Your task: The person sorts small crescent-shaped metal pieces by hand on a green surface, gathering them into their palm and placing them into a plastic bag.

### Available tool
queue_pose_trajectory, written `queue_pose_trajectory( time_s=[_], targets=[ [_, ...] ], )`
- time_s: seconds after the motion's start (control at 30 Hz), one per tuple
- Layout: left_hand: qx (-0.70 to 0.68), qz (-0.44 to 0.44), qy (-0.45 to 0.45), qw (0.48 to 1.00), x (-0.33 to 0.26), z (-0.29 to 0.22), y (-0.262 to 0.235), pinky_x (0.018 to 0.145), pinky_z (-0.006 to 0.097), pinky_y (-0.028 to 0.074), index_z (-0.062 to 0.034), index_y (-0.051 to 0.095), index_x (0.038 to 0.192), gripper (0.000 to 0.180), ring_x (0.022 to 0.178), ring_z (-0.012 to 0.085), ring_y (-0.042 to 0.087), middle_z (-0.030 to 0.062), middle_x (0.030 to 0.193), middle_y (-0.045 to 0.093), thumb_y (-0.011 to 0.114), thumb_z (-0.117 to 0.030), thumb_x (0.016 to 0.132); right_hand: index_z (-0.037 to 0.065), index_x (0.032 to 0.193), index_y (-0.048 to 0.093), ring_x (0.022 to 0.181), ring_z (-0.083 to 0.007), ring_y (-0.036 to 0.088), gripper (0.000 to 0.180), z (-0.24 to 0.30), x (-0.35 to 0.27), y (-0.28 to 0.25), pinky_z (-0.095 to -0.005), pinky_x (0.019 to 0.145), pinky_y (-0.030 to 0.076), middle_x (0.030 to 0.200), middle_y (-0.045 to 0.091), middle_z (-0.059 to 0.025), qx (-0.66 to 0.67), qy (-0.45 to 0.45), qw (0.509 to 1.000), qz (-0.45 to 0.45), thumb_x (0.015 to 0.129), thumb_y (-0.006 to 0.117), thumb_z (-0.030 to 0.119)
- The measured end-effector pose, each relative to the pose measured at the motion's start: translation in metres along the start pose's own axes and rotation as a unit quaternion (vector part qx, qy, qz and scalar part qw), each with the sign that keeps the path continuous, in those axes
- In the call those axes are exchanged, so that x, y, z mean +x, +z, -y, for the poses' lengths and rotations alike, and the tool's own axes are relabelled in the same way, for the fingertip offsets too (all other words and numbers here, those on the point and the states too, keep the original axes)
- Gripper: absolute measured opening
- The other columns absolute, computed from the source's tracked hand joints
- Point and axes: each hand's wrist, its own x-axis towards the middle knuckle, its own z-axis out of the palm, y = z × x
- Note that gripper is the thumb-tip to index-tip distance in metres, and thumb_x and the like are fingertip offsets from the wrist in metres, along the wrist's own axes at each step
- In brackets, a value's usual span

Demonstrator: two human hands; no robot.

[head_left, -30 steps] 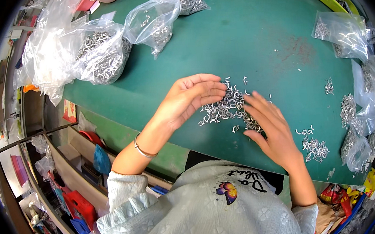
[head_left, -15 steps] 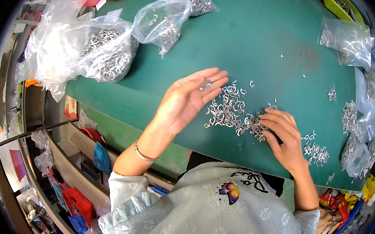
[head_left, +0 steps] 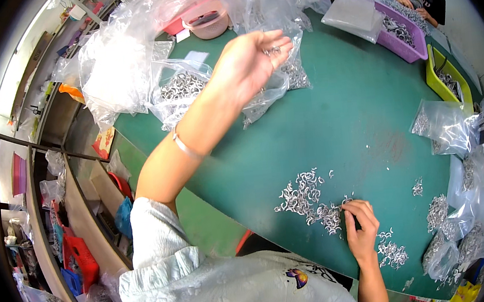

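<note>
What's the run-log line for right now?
left hand: raised, palm showing, small metal bits at fingers | right hand: at right edge of metal pile | surface: green table

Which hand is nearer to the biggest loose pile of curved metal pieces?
The right hand, at the right edge of the pile. The left hand is farther off, over by the clear bags.

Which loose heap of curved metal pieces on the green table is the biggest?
The leftmost heap, by the right hand: it spreads widest, while the other loose heaps are smaller and lie farther right.
</note>
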Motion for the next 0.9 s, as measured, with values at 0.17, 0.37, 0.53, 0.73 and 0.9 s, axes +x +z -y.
queue_pose_trajectory(
  time_s=[0.17,0.37,0.53,0.73,0.9],
  targets=[
    [0.139,-0.105,-0.018,0.985,0.059,-0.006,0.007,0.117,0.058,0.011,0.0015,0.047,0.116,0.029,0.132,0.0384,0.03,0.0256,0.132,0.04,0.049,-0.017,0.093,-0.003,0.089,0.067,0.086,-0.0302,0.063,0.01,-0.004,0.0,-0.003,-0.0375,0.08,0.048,0.089,0.066,-0.0156,-0.012,-0.011,1.0,-0.004,0.081,0.063,-0.008],
    [0.174,0.117,0.244,0.947,0.008,0.023,-0.018,0.081,0.031,0.044,0.001,0.051,0.095,0.018,0.08,0.0126,0.052,0.0032,0.081,0.049,0.046,0.01,0.08,-0.001,0.094,0.068,0.094,-0.0307,0.062,0.013,0.003,-0.003,-0.023,-0.0381,0.085,0.045,0.095,0.067,-0.0133,-0.049,0.019,0.999,-0.005,0.082,0.065,-0.002],
    [0.565,0.381,0.144,0.718,-0.127,0.09,-0.008,0.105,0.046,0.042,-0.0026,0.054,0.127,0.041,0.13,0.0361,0.047,0.0184,0.141,0.046,0.061,-0.001,0.087,-0.002,0.123,0.059,0.131,-0.0352,0.045,0.048,0.017,-0.032,-0.027,-0.0478,0.105,0.035,0.137,0.052,-0.0165,-0.165,0.044,0.972,0.159,0.079,0.073,0.013],
    [0.736,0.324,0.138,0.579,-0.18,0.169,-0.044,0.103,0.076,0.02,-0.0105,0.045,0.141,0.073,0.145,0.0449,0.015,0.0146,0.157,0.024,0.074,-0.034,0.078,-0.011,0.142,0.033,0.147,-0.0373,0.018,0.09,0.032,-0.054,0.013,-0.0588,0.116,0.015,0.156,0.022,-0.0241,-0.226,0.078,0.941,0.241,0.076,0.076,0.032],
    [0.805,0.218,0.168,0.525,-0.178,0.175,-0.046,0.101,0.076,0.024,-0.0106,0.052,0.136,0.068,0.144,0.0401,0.021,0.0125,0.156,0.027,0.076,-0.028,0.076,-0.005,0.144,0.035,0.147,-0.0349,0.02,0.079,0.027,-0.036,0.011,-0.0572,0.116,0.014,0.156,0.027,-0.0197,-0.139,0.042,0.961,0.237,0.081,0.072,0.024]
  ],
)
